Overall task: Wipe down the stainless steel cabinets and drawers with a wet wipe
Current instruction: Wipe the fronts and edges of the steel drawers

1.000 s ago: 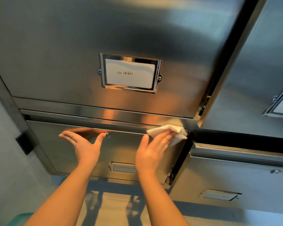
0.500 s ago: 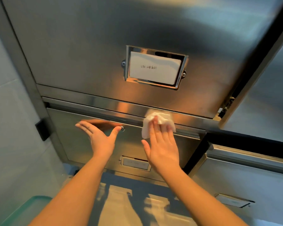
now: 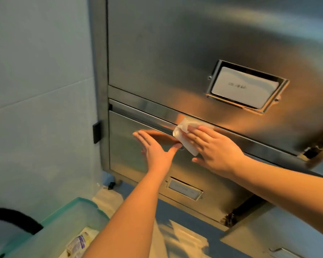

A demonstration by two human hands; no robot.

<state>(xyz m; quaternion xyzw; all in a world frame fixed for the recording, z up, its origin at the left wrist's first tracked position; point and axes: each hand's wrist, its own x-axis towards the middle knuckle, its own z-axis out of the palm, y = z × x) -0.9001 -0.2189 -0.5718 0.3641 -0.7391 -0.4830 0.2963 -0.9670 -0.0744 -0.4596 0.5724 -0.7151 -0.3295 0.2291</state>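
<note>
The wet wipe [image 3: 185,135] lies crumpled and white against the top edge of the lower drawer [image 3: 131,155], where the drawer front meets the bright steel rail running across beneath the upper cabinet door [image 3: 175,62]. Your right hand [image 3: 215,148] lies flat on it, fingers straight and close together, pressing the wipe onto the metal; one corner of the wipe sticks out above your fingertips and another hangs below them. Your left hand [image 3: 155,148] is spread open just beside it, palm against the drawer front, fingers straight and pointing up to the left, the thumb reaching toward the wipe's lower corner and a small round fitting there. Neither hand pinches anything. Below your hands the drawer carries a small framed label holder [image 3: 184,189], its writing too blurred to read. The upper cabinet door bears a larger chrome label frame [image 3: 247,86] with a white card whose text is also unreadable. To the right, another steel drawer front [image 3: 268,231] shows at the lower corner. On the left is a pale blue tiled wall [image 3: 41,90] with a small black block [image 3: 97,131] beside the cabinet's frame. At the lower left sits a teal bin [image 3: 71,216] with some wrappers in it.
</note>
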